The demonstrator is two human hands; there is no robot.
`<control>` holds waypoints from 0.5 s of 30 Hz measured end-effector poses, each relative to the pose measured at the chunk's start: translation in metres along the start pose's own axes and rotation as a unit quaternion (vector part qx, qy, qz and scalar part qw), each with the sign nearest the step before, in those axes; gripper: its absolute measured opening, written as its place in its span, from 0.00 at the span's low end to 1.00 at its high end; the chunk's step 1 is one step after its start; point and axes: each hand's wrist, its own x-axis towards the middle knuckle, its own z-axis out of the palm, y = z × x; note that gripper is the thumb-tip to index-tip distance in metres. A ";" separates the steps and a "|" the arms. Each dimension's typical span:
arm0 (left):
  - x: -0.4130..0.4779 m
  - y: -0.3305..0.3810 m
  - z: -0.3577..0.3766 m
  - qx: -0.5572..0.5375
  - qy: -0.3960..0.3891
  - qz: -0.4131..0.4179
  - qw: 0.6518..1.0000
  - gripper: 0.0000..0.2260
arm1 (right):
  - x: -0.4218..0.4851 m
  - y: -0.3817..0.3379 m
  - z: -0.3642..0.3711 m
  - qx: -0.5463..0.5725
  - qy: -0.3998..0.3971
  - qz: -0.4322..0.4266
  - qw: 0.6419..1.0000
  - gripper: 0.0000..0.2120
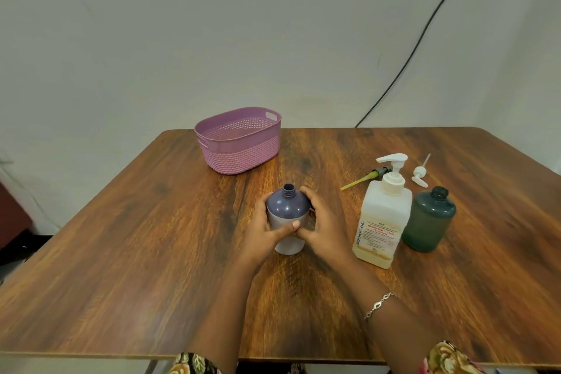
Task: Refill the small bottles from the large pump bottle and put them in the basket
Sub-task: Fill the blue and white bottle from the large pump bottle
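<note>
A small purple bottle (286,206) with an open neck stands upright in the middle of the wooden table (151,237). My left hand (264,234) grips its left side, thumb across the front. My right hand (321,228) grips its right side. To the right stands the large white pump bottle (383,222) with its pump head on. Beside that is a small dark green bottle (429,220), open at the top. The pink woven basket (239,143) sits at the back of the table with nothing visible inside.
Two loose pump heads lie behind the large bottle: one with a yellow-green tube (362,181) and a small white one (420,174). A black cable (425,30) runs down the wall at the back right. The table's front edge is near my body.
</note>
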 end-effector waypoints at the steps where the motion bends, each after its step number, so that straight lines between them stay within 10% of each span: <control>1: 0.000 0.000 0.000 -0.001 0.000 0.000 1.000 0.30 | 0.000 0.000 0.000 0.001 -0.003 0.000 1.000 0.32; 15: -0.003 0.009 0.012 0.210 0.137 0.125 0.960 0.46 | -0.007 0.008 -0.001 -0.156 0.029 -0.059 0.986 0.32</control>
